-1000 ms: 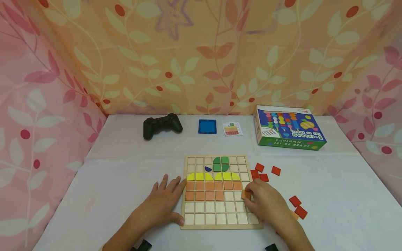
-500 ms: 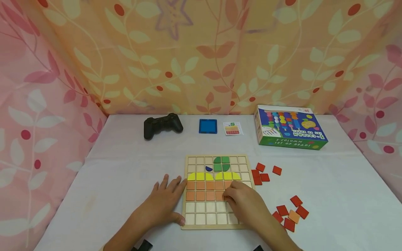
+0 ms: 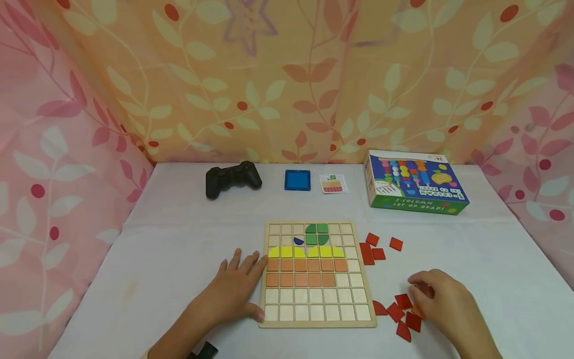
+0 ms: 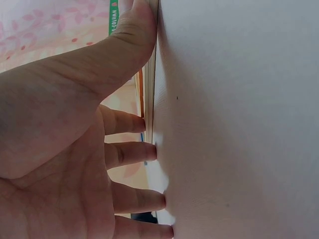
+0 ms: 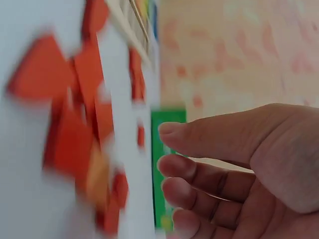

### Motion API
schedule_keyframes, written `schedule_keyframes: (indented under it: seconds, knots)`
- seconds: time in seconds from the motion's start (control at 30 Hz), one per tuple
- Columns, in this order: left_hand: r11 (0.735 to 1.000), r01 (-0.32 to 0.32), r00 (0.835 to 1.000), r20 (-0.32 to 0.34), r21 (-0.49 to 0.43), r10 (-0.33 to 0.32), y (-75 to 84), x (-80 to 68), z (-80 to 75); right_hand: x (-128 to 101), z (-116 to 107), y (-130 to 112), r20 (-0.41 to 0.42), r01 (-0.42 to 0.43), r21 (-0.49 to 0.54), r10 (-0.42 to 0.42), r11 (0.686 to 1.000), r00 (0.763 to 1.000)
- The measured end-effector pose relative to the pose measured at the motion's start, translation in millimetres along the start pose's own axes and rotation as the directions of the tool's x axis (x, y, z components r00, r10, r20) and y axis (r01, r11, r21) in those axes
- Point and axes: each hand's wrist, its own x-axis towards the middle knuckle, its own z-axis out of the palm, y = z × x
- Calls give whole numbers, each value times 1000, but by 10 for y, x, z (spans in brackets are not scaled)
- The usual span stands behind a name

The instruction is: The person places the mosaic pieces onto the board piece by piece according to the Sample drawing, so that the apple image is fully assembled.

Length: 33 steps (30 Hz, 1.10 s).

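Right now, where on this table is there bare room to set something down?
Bare white cloth lies left of the wooden grid board, below the black game controller, and right of the loose red tiles. It is crowded around those tiles, where the right hand hovers.

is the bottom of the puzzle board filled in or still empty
Empty: the wooden board shows bare squares in its two lowest rows; orange tiles stop above them.

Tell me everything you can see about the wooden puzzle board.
The wooden puzzle board lies flat on the white table, a pale square tray with a grid of cells. Green, blue, yellow and orange tiles fill its upper rows; the lower rows are bare. The left hand rests against its left edge.
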Motion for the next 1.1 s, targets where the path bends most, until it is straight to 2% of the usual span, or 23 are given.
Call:
schedule_keyframes:
  seconds: [0.1, 0.2, 0.33, 0.43, 0.53, 0.73, 1.1]
  knots:
    - [1000, 6, 1000, 5, 4, -6, -1, -7, -4, -93, -29, 274, 38, -69, 0, 69, 998, 997]
    - [1000, 8, 1000, 7, 2, -8, -2, -17, -9, -204, 45, 456, 125, -116, 18, 112, 993, 986]
    - [1000, 3, 1000, 1, -2, -3, -6, -22, -16, -300, 201, 532, 258, -153, 53, 134, 987, 957]
    - [1000, 6, 1000, -3, 1, -6, -9, -24, -16, -293, 279, 489, 301, -135, 62, 111, 989, 947]
    - [1000, 8, 1000, -3, -1, -8, -11, -21, -11, -257, 307, 402, 269, -117, 62, 97, 991, 958]
    - [1000, -10, 1000, -12, -11, 10, -8, 1, 1, -133, 263, 216, 134, -49, 88, 37, 995, 990]
    - [1000, -1, 1000, -8, -7, 1, 10, 6, -7, 267, 200, -60, 69, 81, 113, -89, 990, 994]
